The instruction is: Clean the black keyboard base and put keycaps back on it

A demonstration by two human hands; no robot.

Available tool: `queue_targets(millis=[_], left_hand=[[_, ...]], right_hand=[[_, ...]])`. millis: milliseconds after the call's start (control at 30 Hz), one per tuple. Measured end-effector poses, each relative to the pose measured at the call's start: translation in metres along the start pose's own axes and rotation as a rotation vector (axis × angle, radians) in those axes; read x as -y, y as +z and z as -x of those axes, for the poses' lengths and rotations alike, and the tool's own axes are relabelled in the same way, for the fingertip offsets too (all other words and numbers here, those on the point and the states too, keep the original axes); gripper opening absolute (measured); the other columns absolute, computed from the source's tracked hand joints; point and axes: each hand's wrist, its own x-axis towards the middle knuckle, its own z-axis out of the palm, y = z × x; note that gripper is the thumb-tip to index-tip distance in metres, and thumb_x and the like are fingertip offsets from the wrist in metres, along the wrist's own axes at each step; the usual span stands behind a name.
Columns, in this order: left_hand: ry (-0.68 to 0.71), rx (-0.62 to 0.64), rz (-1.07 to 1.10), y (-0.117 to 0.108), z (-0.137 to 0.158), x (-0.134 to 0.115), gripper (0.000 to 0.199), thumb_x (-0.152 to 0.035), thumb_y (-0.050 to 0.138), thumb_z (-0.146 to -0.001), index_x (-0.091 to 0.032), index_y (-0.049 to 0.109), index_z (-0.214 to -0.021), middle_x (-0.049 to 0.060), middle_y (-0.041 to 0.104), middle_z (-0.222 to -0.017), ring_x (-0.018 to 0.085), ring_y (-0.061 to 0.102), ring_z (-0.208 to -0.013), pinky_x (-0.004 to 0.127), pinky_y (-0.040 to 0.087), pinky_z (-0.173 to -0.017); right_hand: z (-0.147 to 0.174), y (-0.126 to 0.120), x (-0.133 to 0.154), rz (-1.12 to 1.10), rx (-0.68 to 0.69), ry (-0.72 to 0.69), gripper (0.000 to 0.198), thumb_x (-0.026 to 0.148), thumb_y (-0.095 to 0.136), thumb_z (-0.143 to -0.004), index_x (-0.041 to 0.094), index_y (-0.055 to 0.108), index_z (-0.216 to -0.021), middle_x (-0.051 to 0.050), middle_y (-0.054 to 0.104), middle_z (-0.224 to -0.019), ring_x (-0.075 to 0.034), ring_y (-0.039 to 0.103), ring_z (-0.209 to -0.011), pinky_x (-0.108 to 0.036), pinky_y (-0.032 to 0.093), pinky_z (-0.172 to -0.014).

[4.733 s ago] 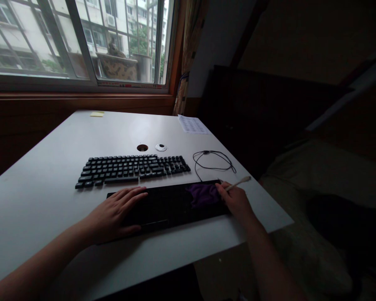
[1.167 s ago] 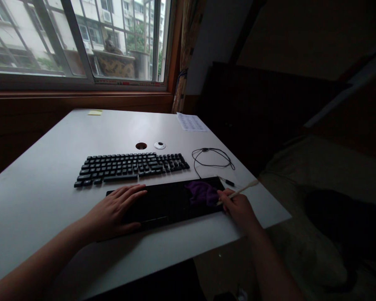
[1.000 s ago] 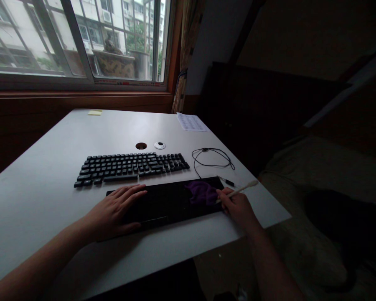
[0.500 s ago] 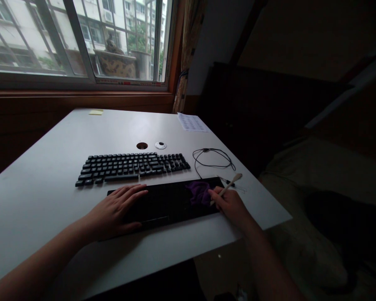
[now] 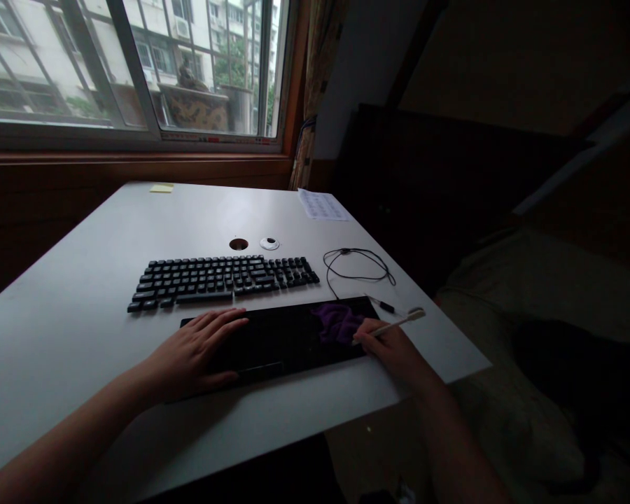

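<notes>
My left hand [image 5: 199, 350] lies flat with fingers stretched over the left part of a black keyboard base [image 5: 283, 336], whose keycaps are off. My right hand [image 5: 386, 343] is closed round a white toothbrush [image 5: 399, 324]. Its brush head points up and to the right, away from the base, while the handle's tip is down at the base's right part. A crumpled purple cloth [image 5: 339, 323] lies on the base just left of my right fingers, partly touching them or close to it.
Behind the base, black keycaps [image 5: 220, 274] are laid out in keyboard order on the white table [image 5: 84, 280]. A looped black cable [image 5: 360, 259] sits at the right. Farther back are a round hole [image 5: 238, 244], its cover [image 5: 269, 243], printed paper [image 5: 323, 205] and yellow notes [image 5: 162, 187].
The toothbrush has tilted lower, its head swinging to the right and down as my right hand turned. My left hand, the base and the cloth stay put.
</notes>
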Motion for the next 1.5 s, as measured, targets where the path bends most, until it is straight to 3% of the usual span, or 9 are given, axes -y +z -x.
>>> queue_targets(millis=[133,433,800,1067,1200,1367,1500], left_hand=[[0.003,0.004,-0.005,-0.002,0.0,-0.001,0.081,-0.057,0.068,-0.093,-0.028,0.033,-0.16,0.01,0.04,-0.164,0.037,0.046,-0.143,0.055,0.042,-0.116],[0.009,0.002,-0.014,0.001,0.001,0.001,0.082,-0.057,0.068,-0.092,-0.027,0.033,-0.16,0.011,0.039,-0.164,0.037,0.046,-0.143,0.056,0.043,-0.116],[0.006,0.024,-0.03,-0.001,-0.001,0.001,0.083,-0.057,0.068,-0.092,-0.027,0.031,-0.16,0.011,0.039,-0.164,0.037,0.045,-0.143,0.054,0.044,-0.115],[-0.005,0.012,-0.032,0.0,0.0,0.001,0.085,-0.058,0.069,-0.092,-0.026,0.03,-0.161,0.011,0.041,-0.163,0.036,0.046,-0.142,0.054,0.043,-0.116],[0.003,-0.004,-0.007,0.001,0.001,0.002,0.085,-0.058,0.069,-0.091,-0.028,0.031,-0.161,0.01,0.042,-0.163,0.036,0.046,-0.142,0.053,0.043,-0.116],[-0.003,0.008,-0.013,0.0,-0.001,0.0,0.083,-0.057,0.069,-0.091,-0.028,0.033,-0.16,0.01,0.04,-0.164,0.037,0.046,-0.142,0.054,0.043,-0.116],[0.007,0.035,-0.025,-0.001,-0.002,-0.001,0.08,-0.056,0.068,-0.092,-0.029,0.035,-0.159,0.009,0.039,-0.165,0.037,0.044,-0.143,0.055,0.042,-0.116]], right_hand=[[-0.001,0.005,0.001,-0.041,0.015,-0.009,0.022,0.035,0.063,-0.092,0.02,0.071,-0.077,0.0,0.062,-0.07,-0.015,0.056,-0.063,-0.026,0.042,-0.059],[-0.002,0.018,0.012,0.067,-0.061,0.047,0.039,0.048,0.056,-0.098,0.022,0.06,-0.069,0.003,0.058,-0.057,-0.014,0.054,-0.052,-0.027,0.041,-0.056],[-0.012,0.02,0.032,0.214,0.06,0.068,0.042,0.045,0.044,-0.102,0.023,0.047,-0.067,0.005,0.053,-0.051,-0.014,0.056,-0.049,-0.026,0.038,-0.056],[-0.022,0.023,0.037,0.249,0.1,0.121,0.04,0.044,0.046,-0.101,0.022,0.052,-0.067,0.003,0.056,-0.052,-0.014,0.057,-0.048,-0.026,0.036,-0.055],[-0.029,0.024,0.031,0.235,0.108,0.073,0.041,0.045,0.049,-0.1,0.021,0.054,-0.067,0.002,0.058,-0.056,-0.014,0.057,-0.053,-0.026,0.035,-0.056],[-0.031,0.03,0.021,0.124,0.041,0.061,0.044,0.05,0.052,-0.098,0.021,0.054,-0.064,0.003,0.054,-0.055,-0.013,0.053,-0.049,-0.024,0.034,-0.05],[-0.021,0.037,0.012,-0.015,-0.139,0.162,0.048,0.057,0.051,-0.098,0.023,0.052,-0.065,0.005,0.047,-0.045,-0.012,0.046,-0.037,-0.023,0.033,-0.041]])
